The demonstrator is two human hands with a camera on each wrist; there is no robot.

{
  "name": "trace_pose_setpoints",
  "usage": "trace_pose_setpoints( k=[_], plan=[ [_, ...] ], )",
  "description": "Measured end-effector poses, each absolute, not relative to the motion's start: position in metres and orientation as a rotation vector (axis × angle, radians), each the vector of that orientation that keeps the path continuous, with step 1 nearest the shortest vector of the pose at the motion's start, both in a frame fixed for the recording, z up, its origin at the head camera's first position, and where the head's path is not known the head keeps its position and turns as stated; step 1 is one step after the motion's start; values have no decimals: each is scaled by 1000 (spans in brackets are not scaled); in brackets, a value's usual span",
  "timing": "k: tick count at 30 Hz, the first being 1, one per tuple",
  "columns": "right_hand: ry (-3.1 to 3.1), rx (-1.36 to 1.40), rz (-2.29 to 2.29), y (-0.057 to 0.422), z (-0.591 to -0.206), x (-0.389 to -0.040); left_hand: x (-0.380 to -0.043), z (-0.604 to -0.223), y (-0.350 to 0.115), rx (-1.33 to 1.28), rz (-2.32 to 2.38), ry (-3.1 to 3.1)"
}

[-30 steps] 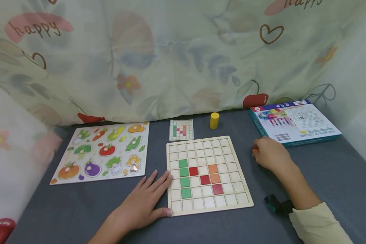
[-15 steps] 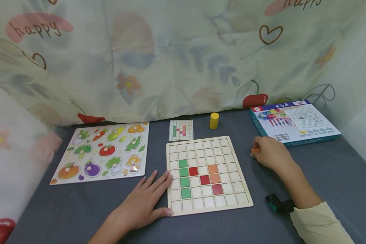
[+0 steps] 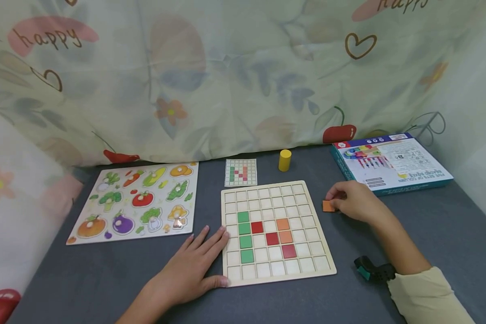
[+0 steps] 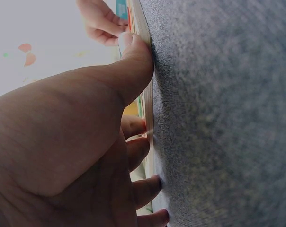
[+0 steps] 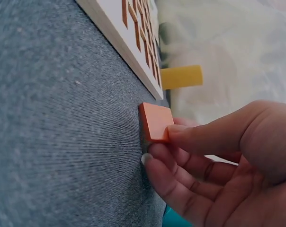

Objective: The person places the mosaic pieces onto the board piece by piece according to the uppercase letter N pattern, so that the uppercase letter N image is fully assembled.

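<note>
Thumb and fingers of my right hand (image 3: 354,201) pinch a flat square orange tile (image 5: 157,122), just right of the wooden grid board (image 3: 267,276). In the right wrist view the tile is tilted, its lower edge close over the cloth. My left hand (image 3: 194,265) lies with fingers spread at the board's left edge, thumb and fingertips touching it; the left wrist view shows the thumb (image 4: 133,61) against that edge. Set into the board are a column of green tiles (image 3: 245,242), a diagonal of red tiles (image 3: 272,239) and two orange tiles (image 3: 282,224).
Behind the board lie a small pattern card (image 3: 240,173) and an upright yellow cylinder (image 3: 284,160). A vegetable picture board (image 3: 154,227) is at the left. The flat game box (image 3: 405,166) sits at the right, just beyond my right hand. A floral curtain (image 3: 235,90) hangs behind.
My right hand has shifted slightly left, toward the board, and its fingers have loosened from a tighter curl, so more of the orange tile shows. The left hand and board stay put.
</note>
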State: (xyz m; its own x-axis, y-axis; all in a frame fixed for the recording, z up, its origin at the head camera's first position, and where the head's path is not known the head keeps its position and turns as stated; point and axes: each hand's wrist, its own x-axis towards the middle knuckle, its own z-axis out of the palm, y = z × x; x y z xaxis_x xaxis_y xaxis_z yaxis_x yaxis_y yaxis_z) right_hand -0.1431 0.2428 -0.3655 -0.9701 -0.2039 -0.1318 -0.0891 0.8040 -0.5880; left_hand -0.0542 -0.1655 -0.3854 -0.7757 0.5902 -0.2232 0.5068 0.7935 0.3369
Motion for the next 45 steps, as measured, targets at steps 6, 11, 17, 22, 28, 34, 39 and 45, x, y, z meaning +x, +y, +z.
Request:
trace_pose_setpoints(
  k=[6,11,17,22,28,34,39,45],
  plan=[
    [2742,-205,-976,242,-362,-143,-55,-386,-166,837,375,2667],
    [2727,-203,-1010,238,-359,-145,-54,-385,-165,841,385,2664],
    [2718,-257,-1032,225,-357,-148,-54,-384,-165,850,405,2662],
    [2701,-306,-1030,208,-353,-149,-54,-384,-165,846,392,2664],
    [2694,-371,-1008,184,-357,-153,-54,-385,-165,840,385,2662],
    [2674,-454,-1005,158,-362,-155,-54,-386,-165,841,398,2657],
    [2729,-503,-905,145,-366,-151,-54,-386,-165,851,406,2655],
    [2769,-531,-862,143,-366,-148,-54,-387,-166,849,394,2668]
  ],
)
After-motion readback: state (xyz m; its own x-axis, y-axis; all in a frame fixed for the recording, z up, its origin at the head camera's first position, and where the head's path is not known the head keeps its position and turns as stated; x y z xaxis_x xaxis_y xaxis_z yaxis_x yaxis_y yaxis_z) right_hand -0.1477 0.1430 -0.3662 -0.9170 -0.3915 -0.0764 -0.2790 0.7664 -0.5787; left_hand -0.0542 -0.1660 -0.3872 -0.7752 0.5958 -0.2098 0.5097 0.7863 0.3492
